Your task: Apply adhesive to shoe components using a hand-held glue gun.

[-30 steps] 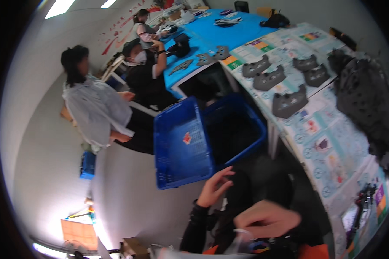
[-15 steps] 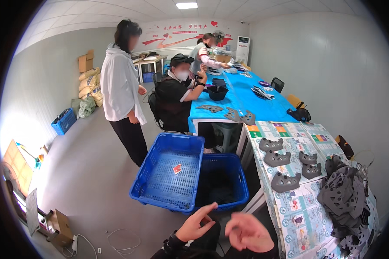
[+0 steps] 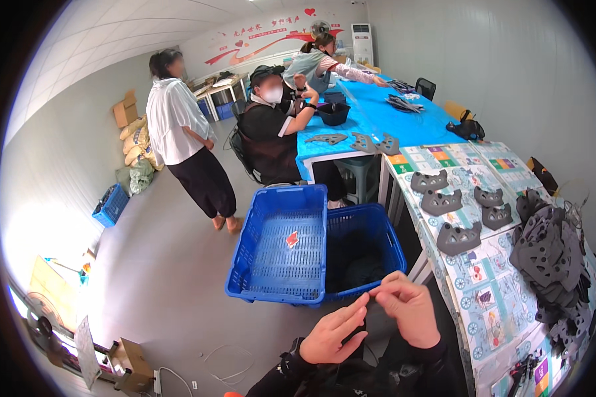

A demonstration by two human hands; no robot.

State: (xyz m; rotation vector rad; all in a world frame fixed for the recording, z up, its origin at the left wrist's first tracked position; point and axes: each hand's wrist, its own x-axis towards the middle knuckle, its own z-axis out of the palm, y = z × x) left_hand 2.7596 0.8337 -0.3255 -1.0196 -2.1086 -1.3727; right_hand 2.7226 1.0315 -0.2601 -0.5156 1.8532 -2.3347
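My left hand (image 3: 334, 334) is held up at the lower middle with its fingers stretched out and the thumb apart, nothing visible in it. Close beside it, my right hand (image 3: 409, 311) is closed, thumb and fingertips pinched together near the left fingertips; anything between them is too small to make out. Just beyond the hands lies a blue plastic crate (image 3: 245, 271) with a small red-and-white scrap (image 3: 292, 239) on its slotted bottom. It rests partly over a second blue crate (image 3: 396, 248) holding dark pieces.
At right, a table with a patterned cover (image 3: 473, 324) bears several grey curved foam pads (image 3: 459, 238) and a heap of dark pads (image 3: 549, 258). Beyond is a blue-covered table (image 3: 404, 126) with a black basket (image 3: 334, 114). A masked seated person (image 3: 265, 132) and two standing people are nearby.
The view has shifted, so the tables and crates sit differently in it. My hands have come closer together, and the right fingers have drawn into a pinch. The person in white has turned.
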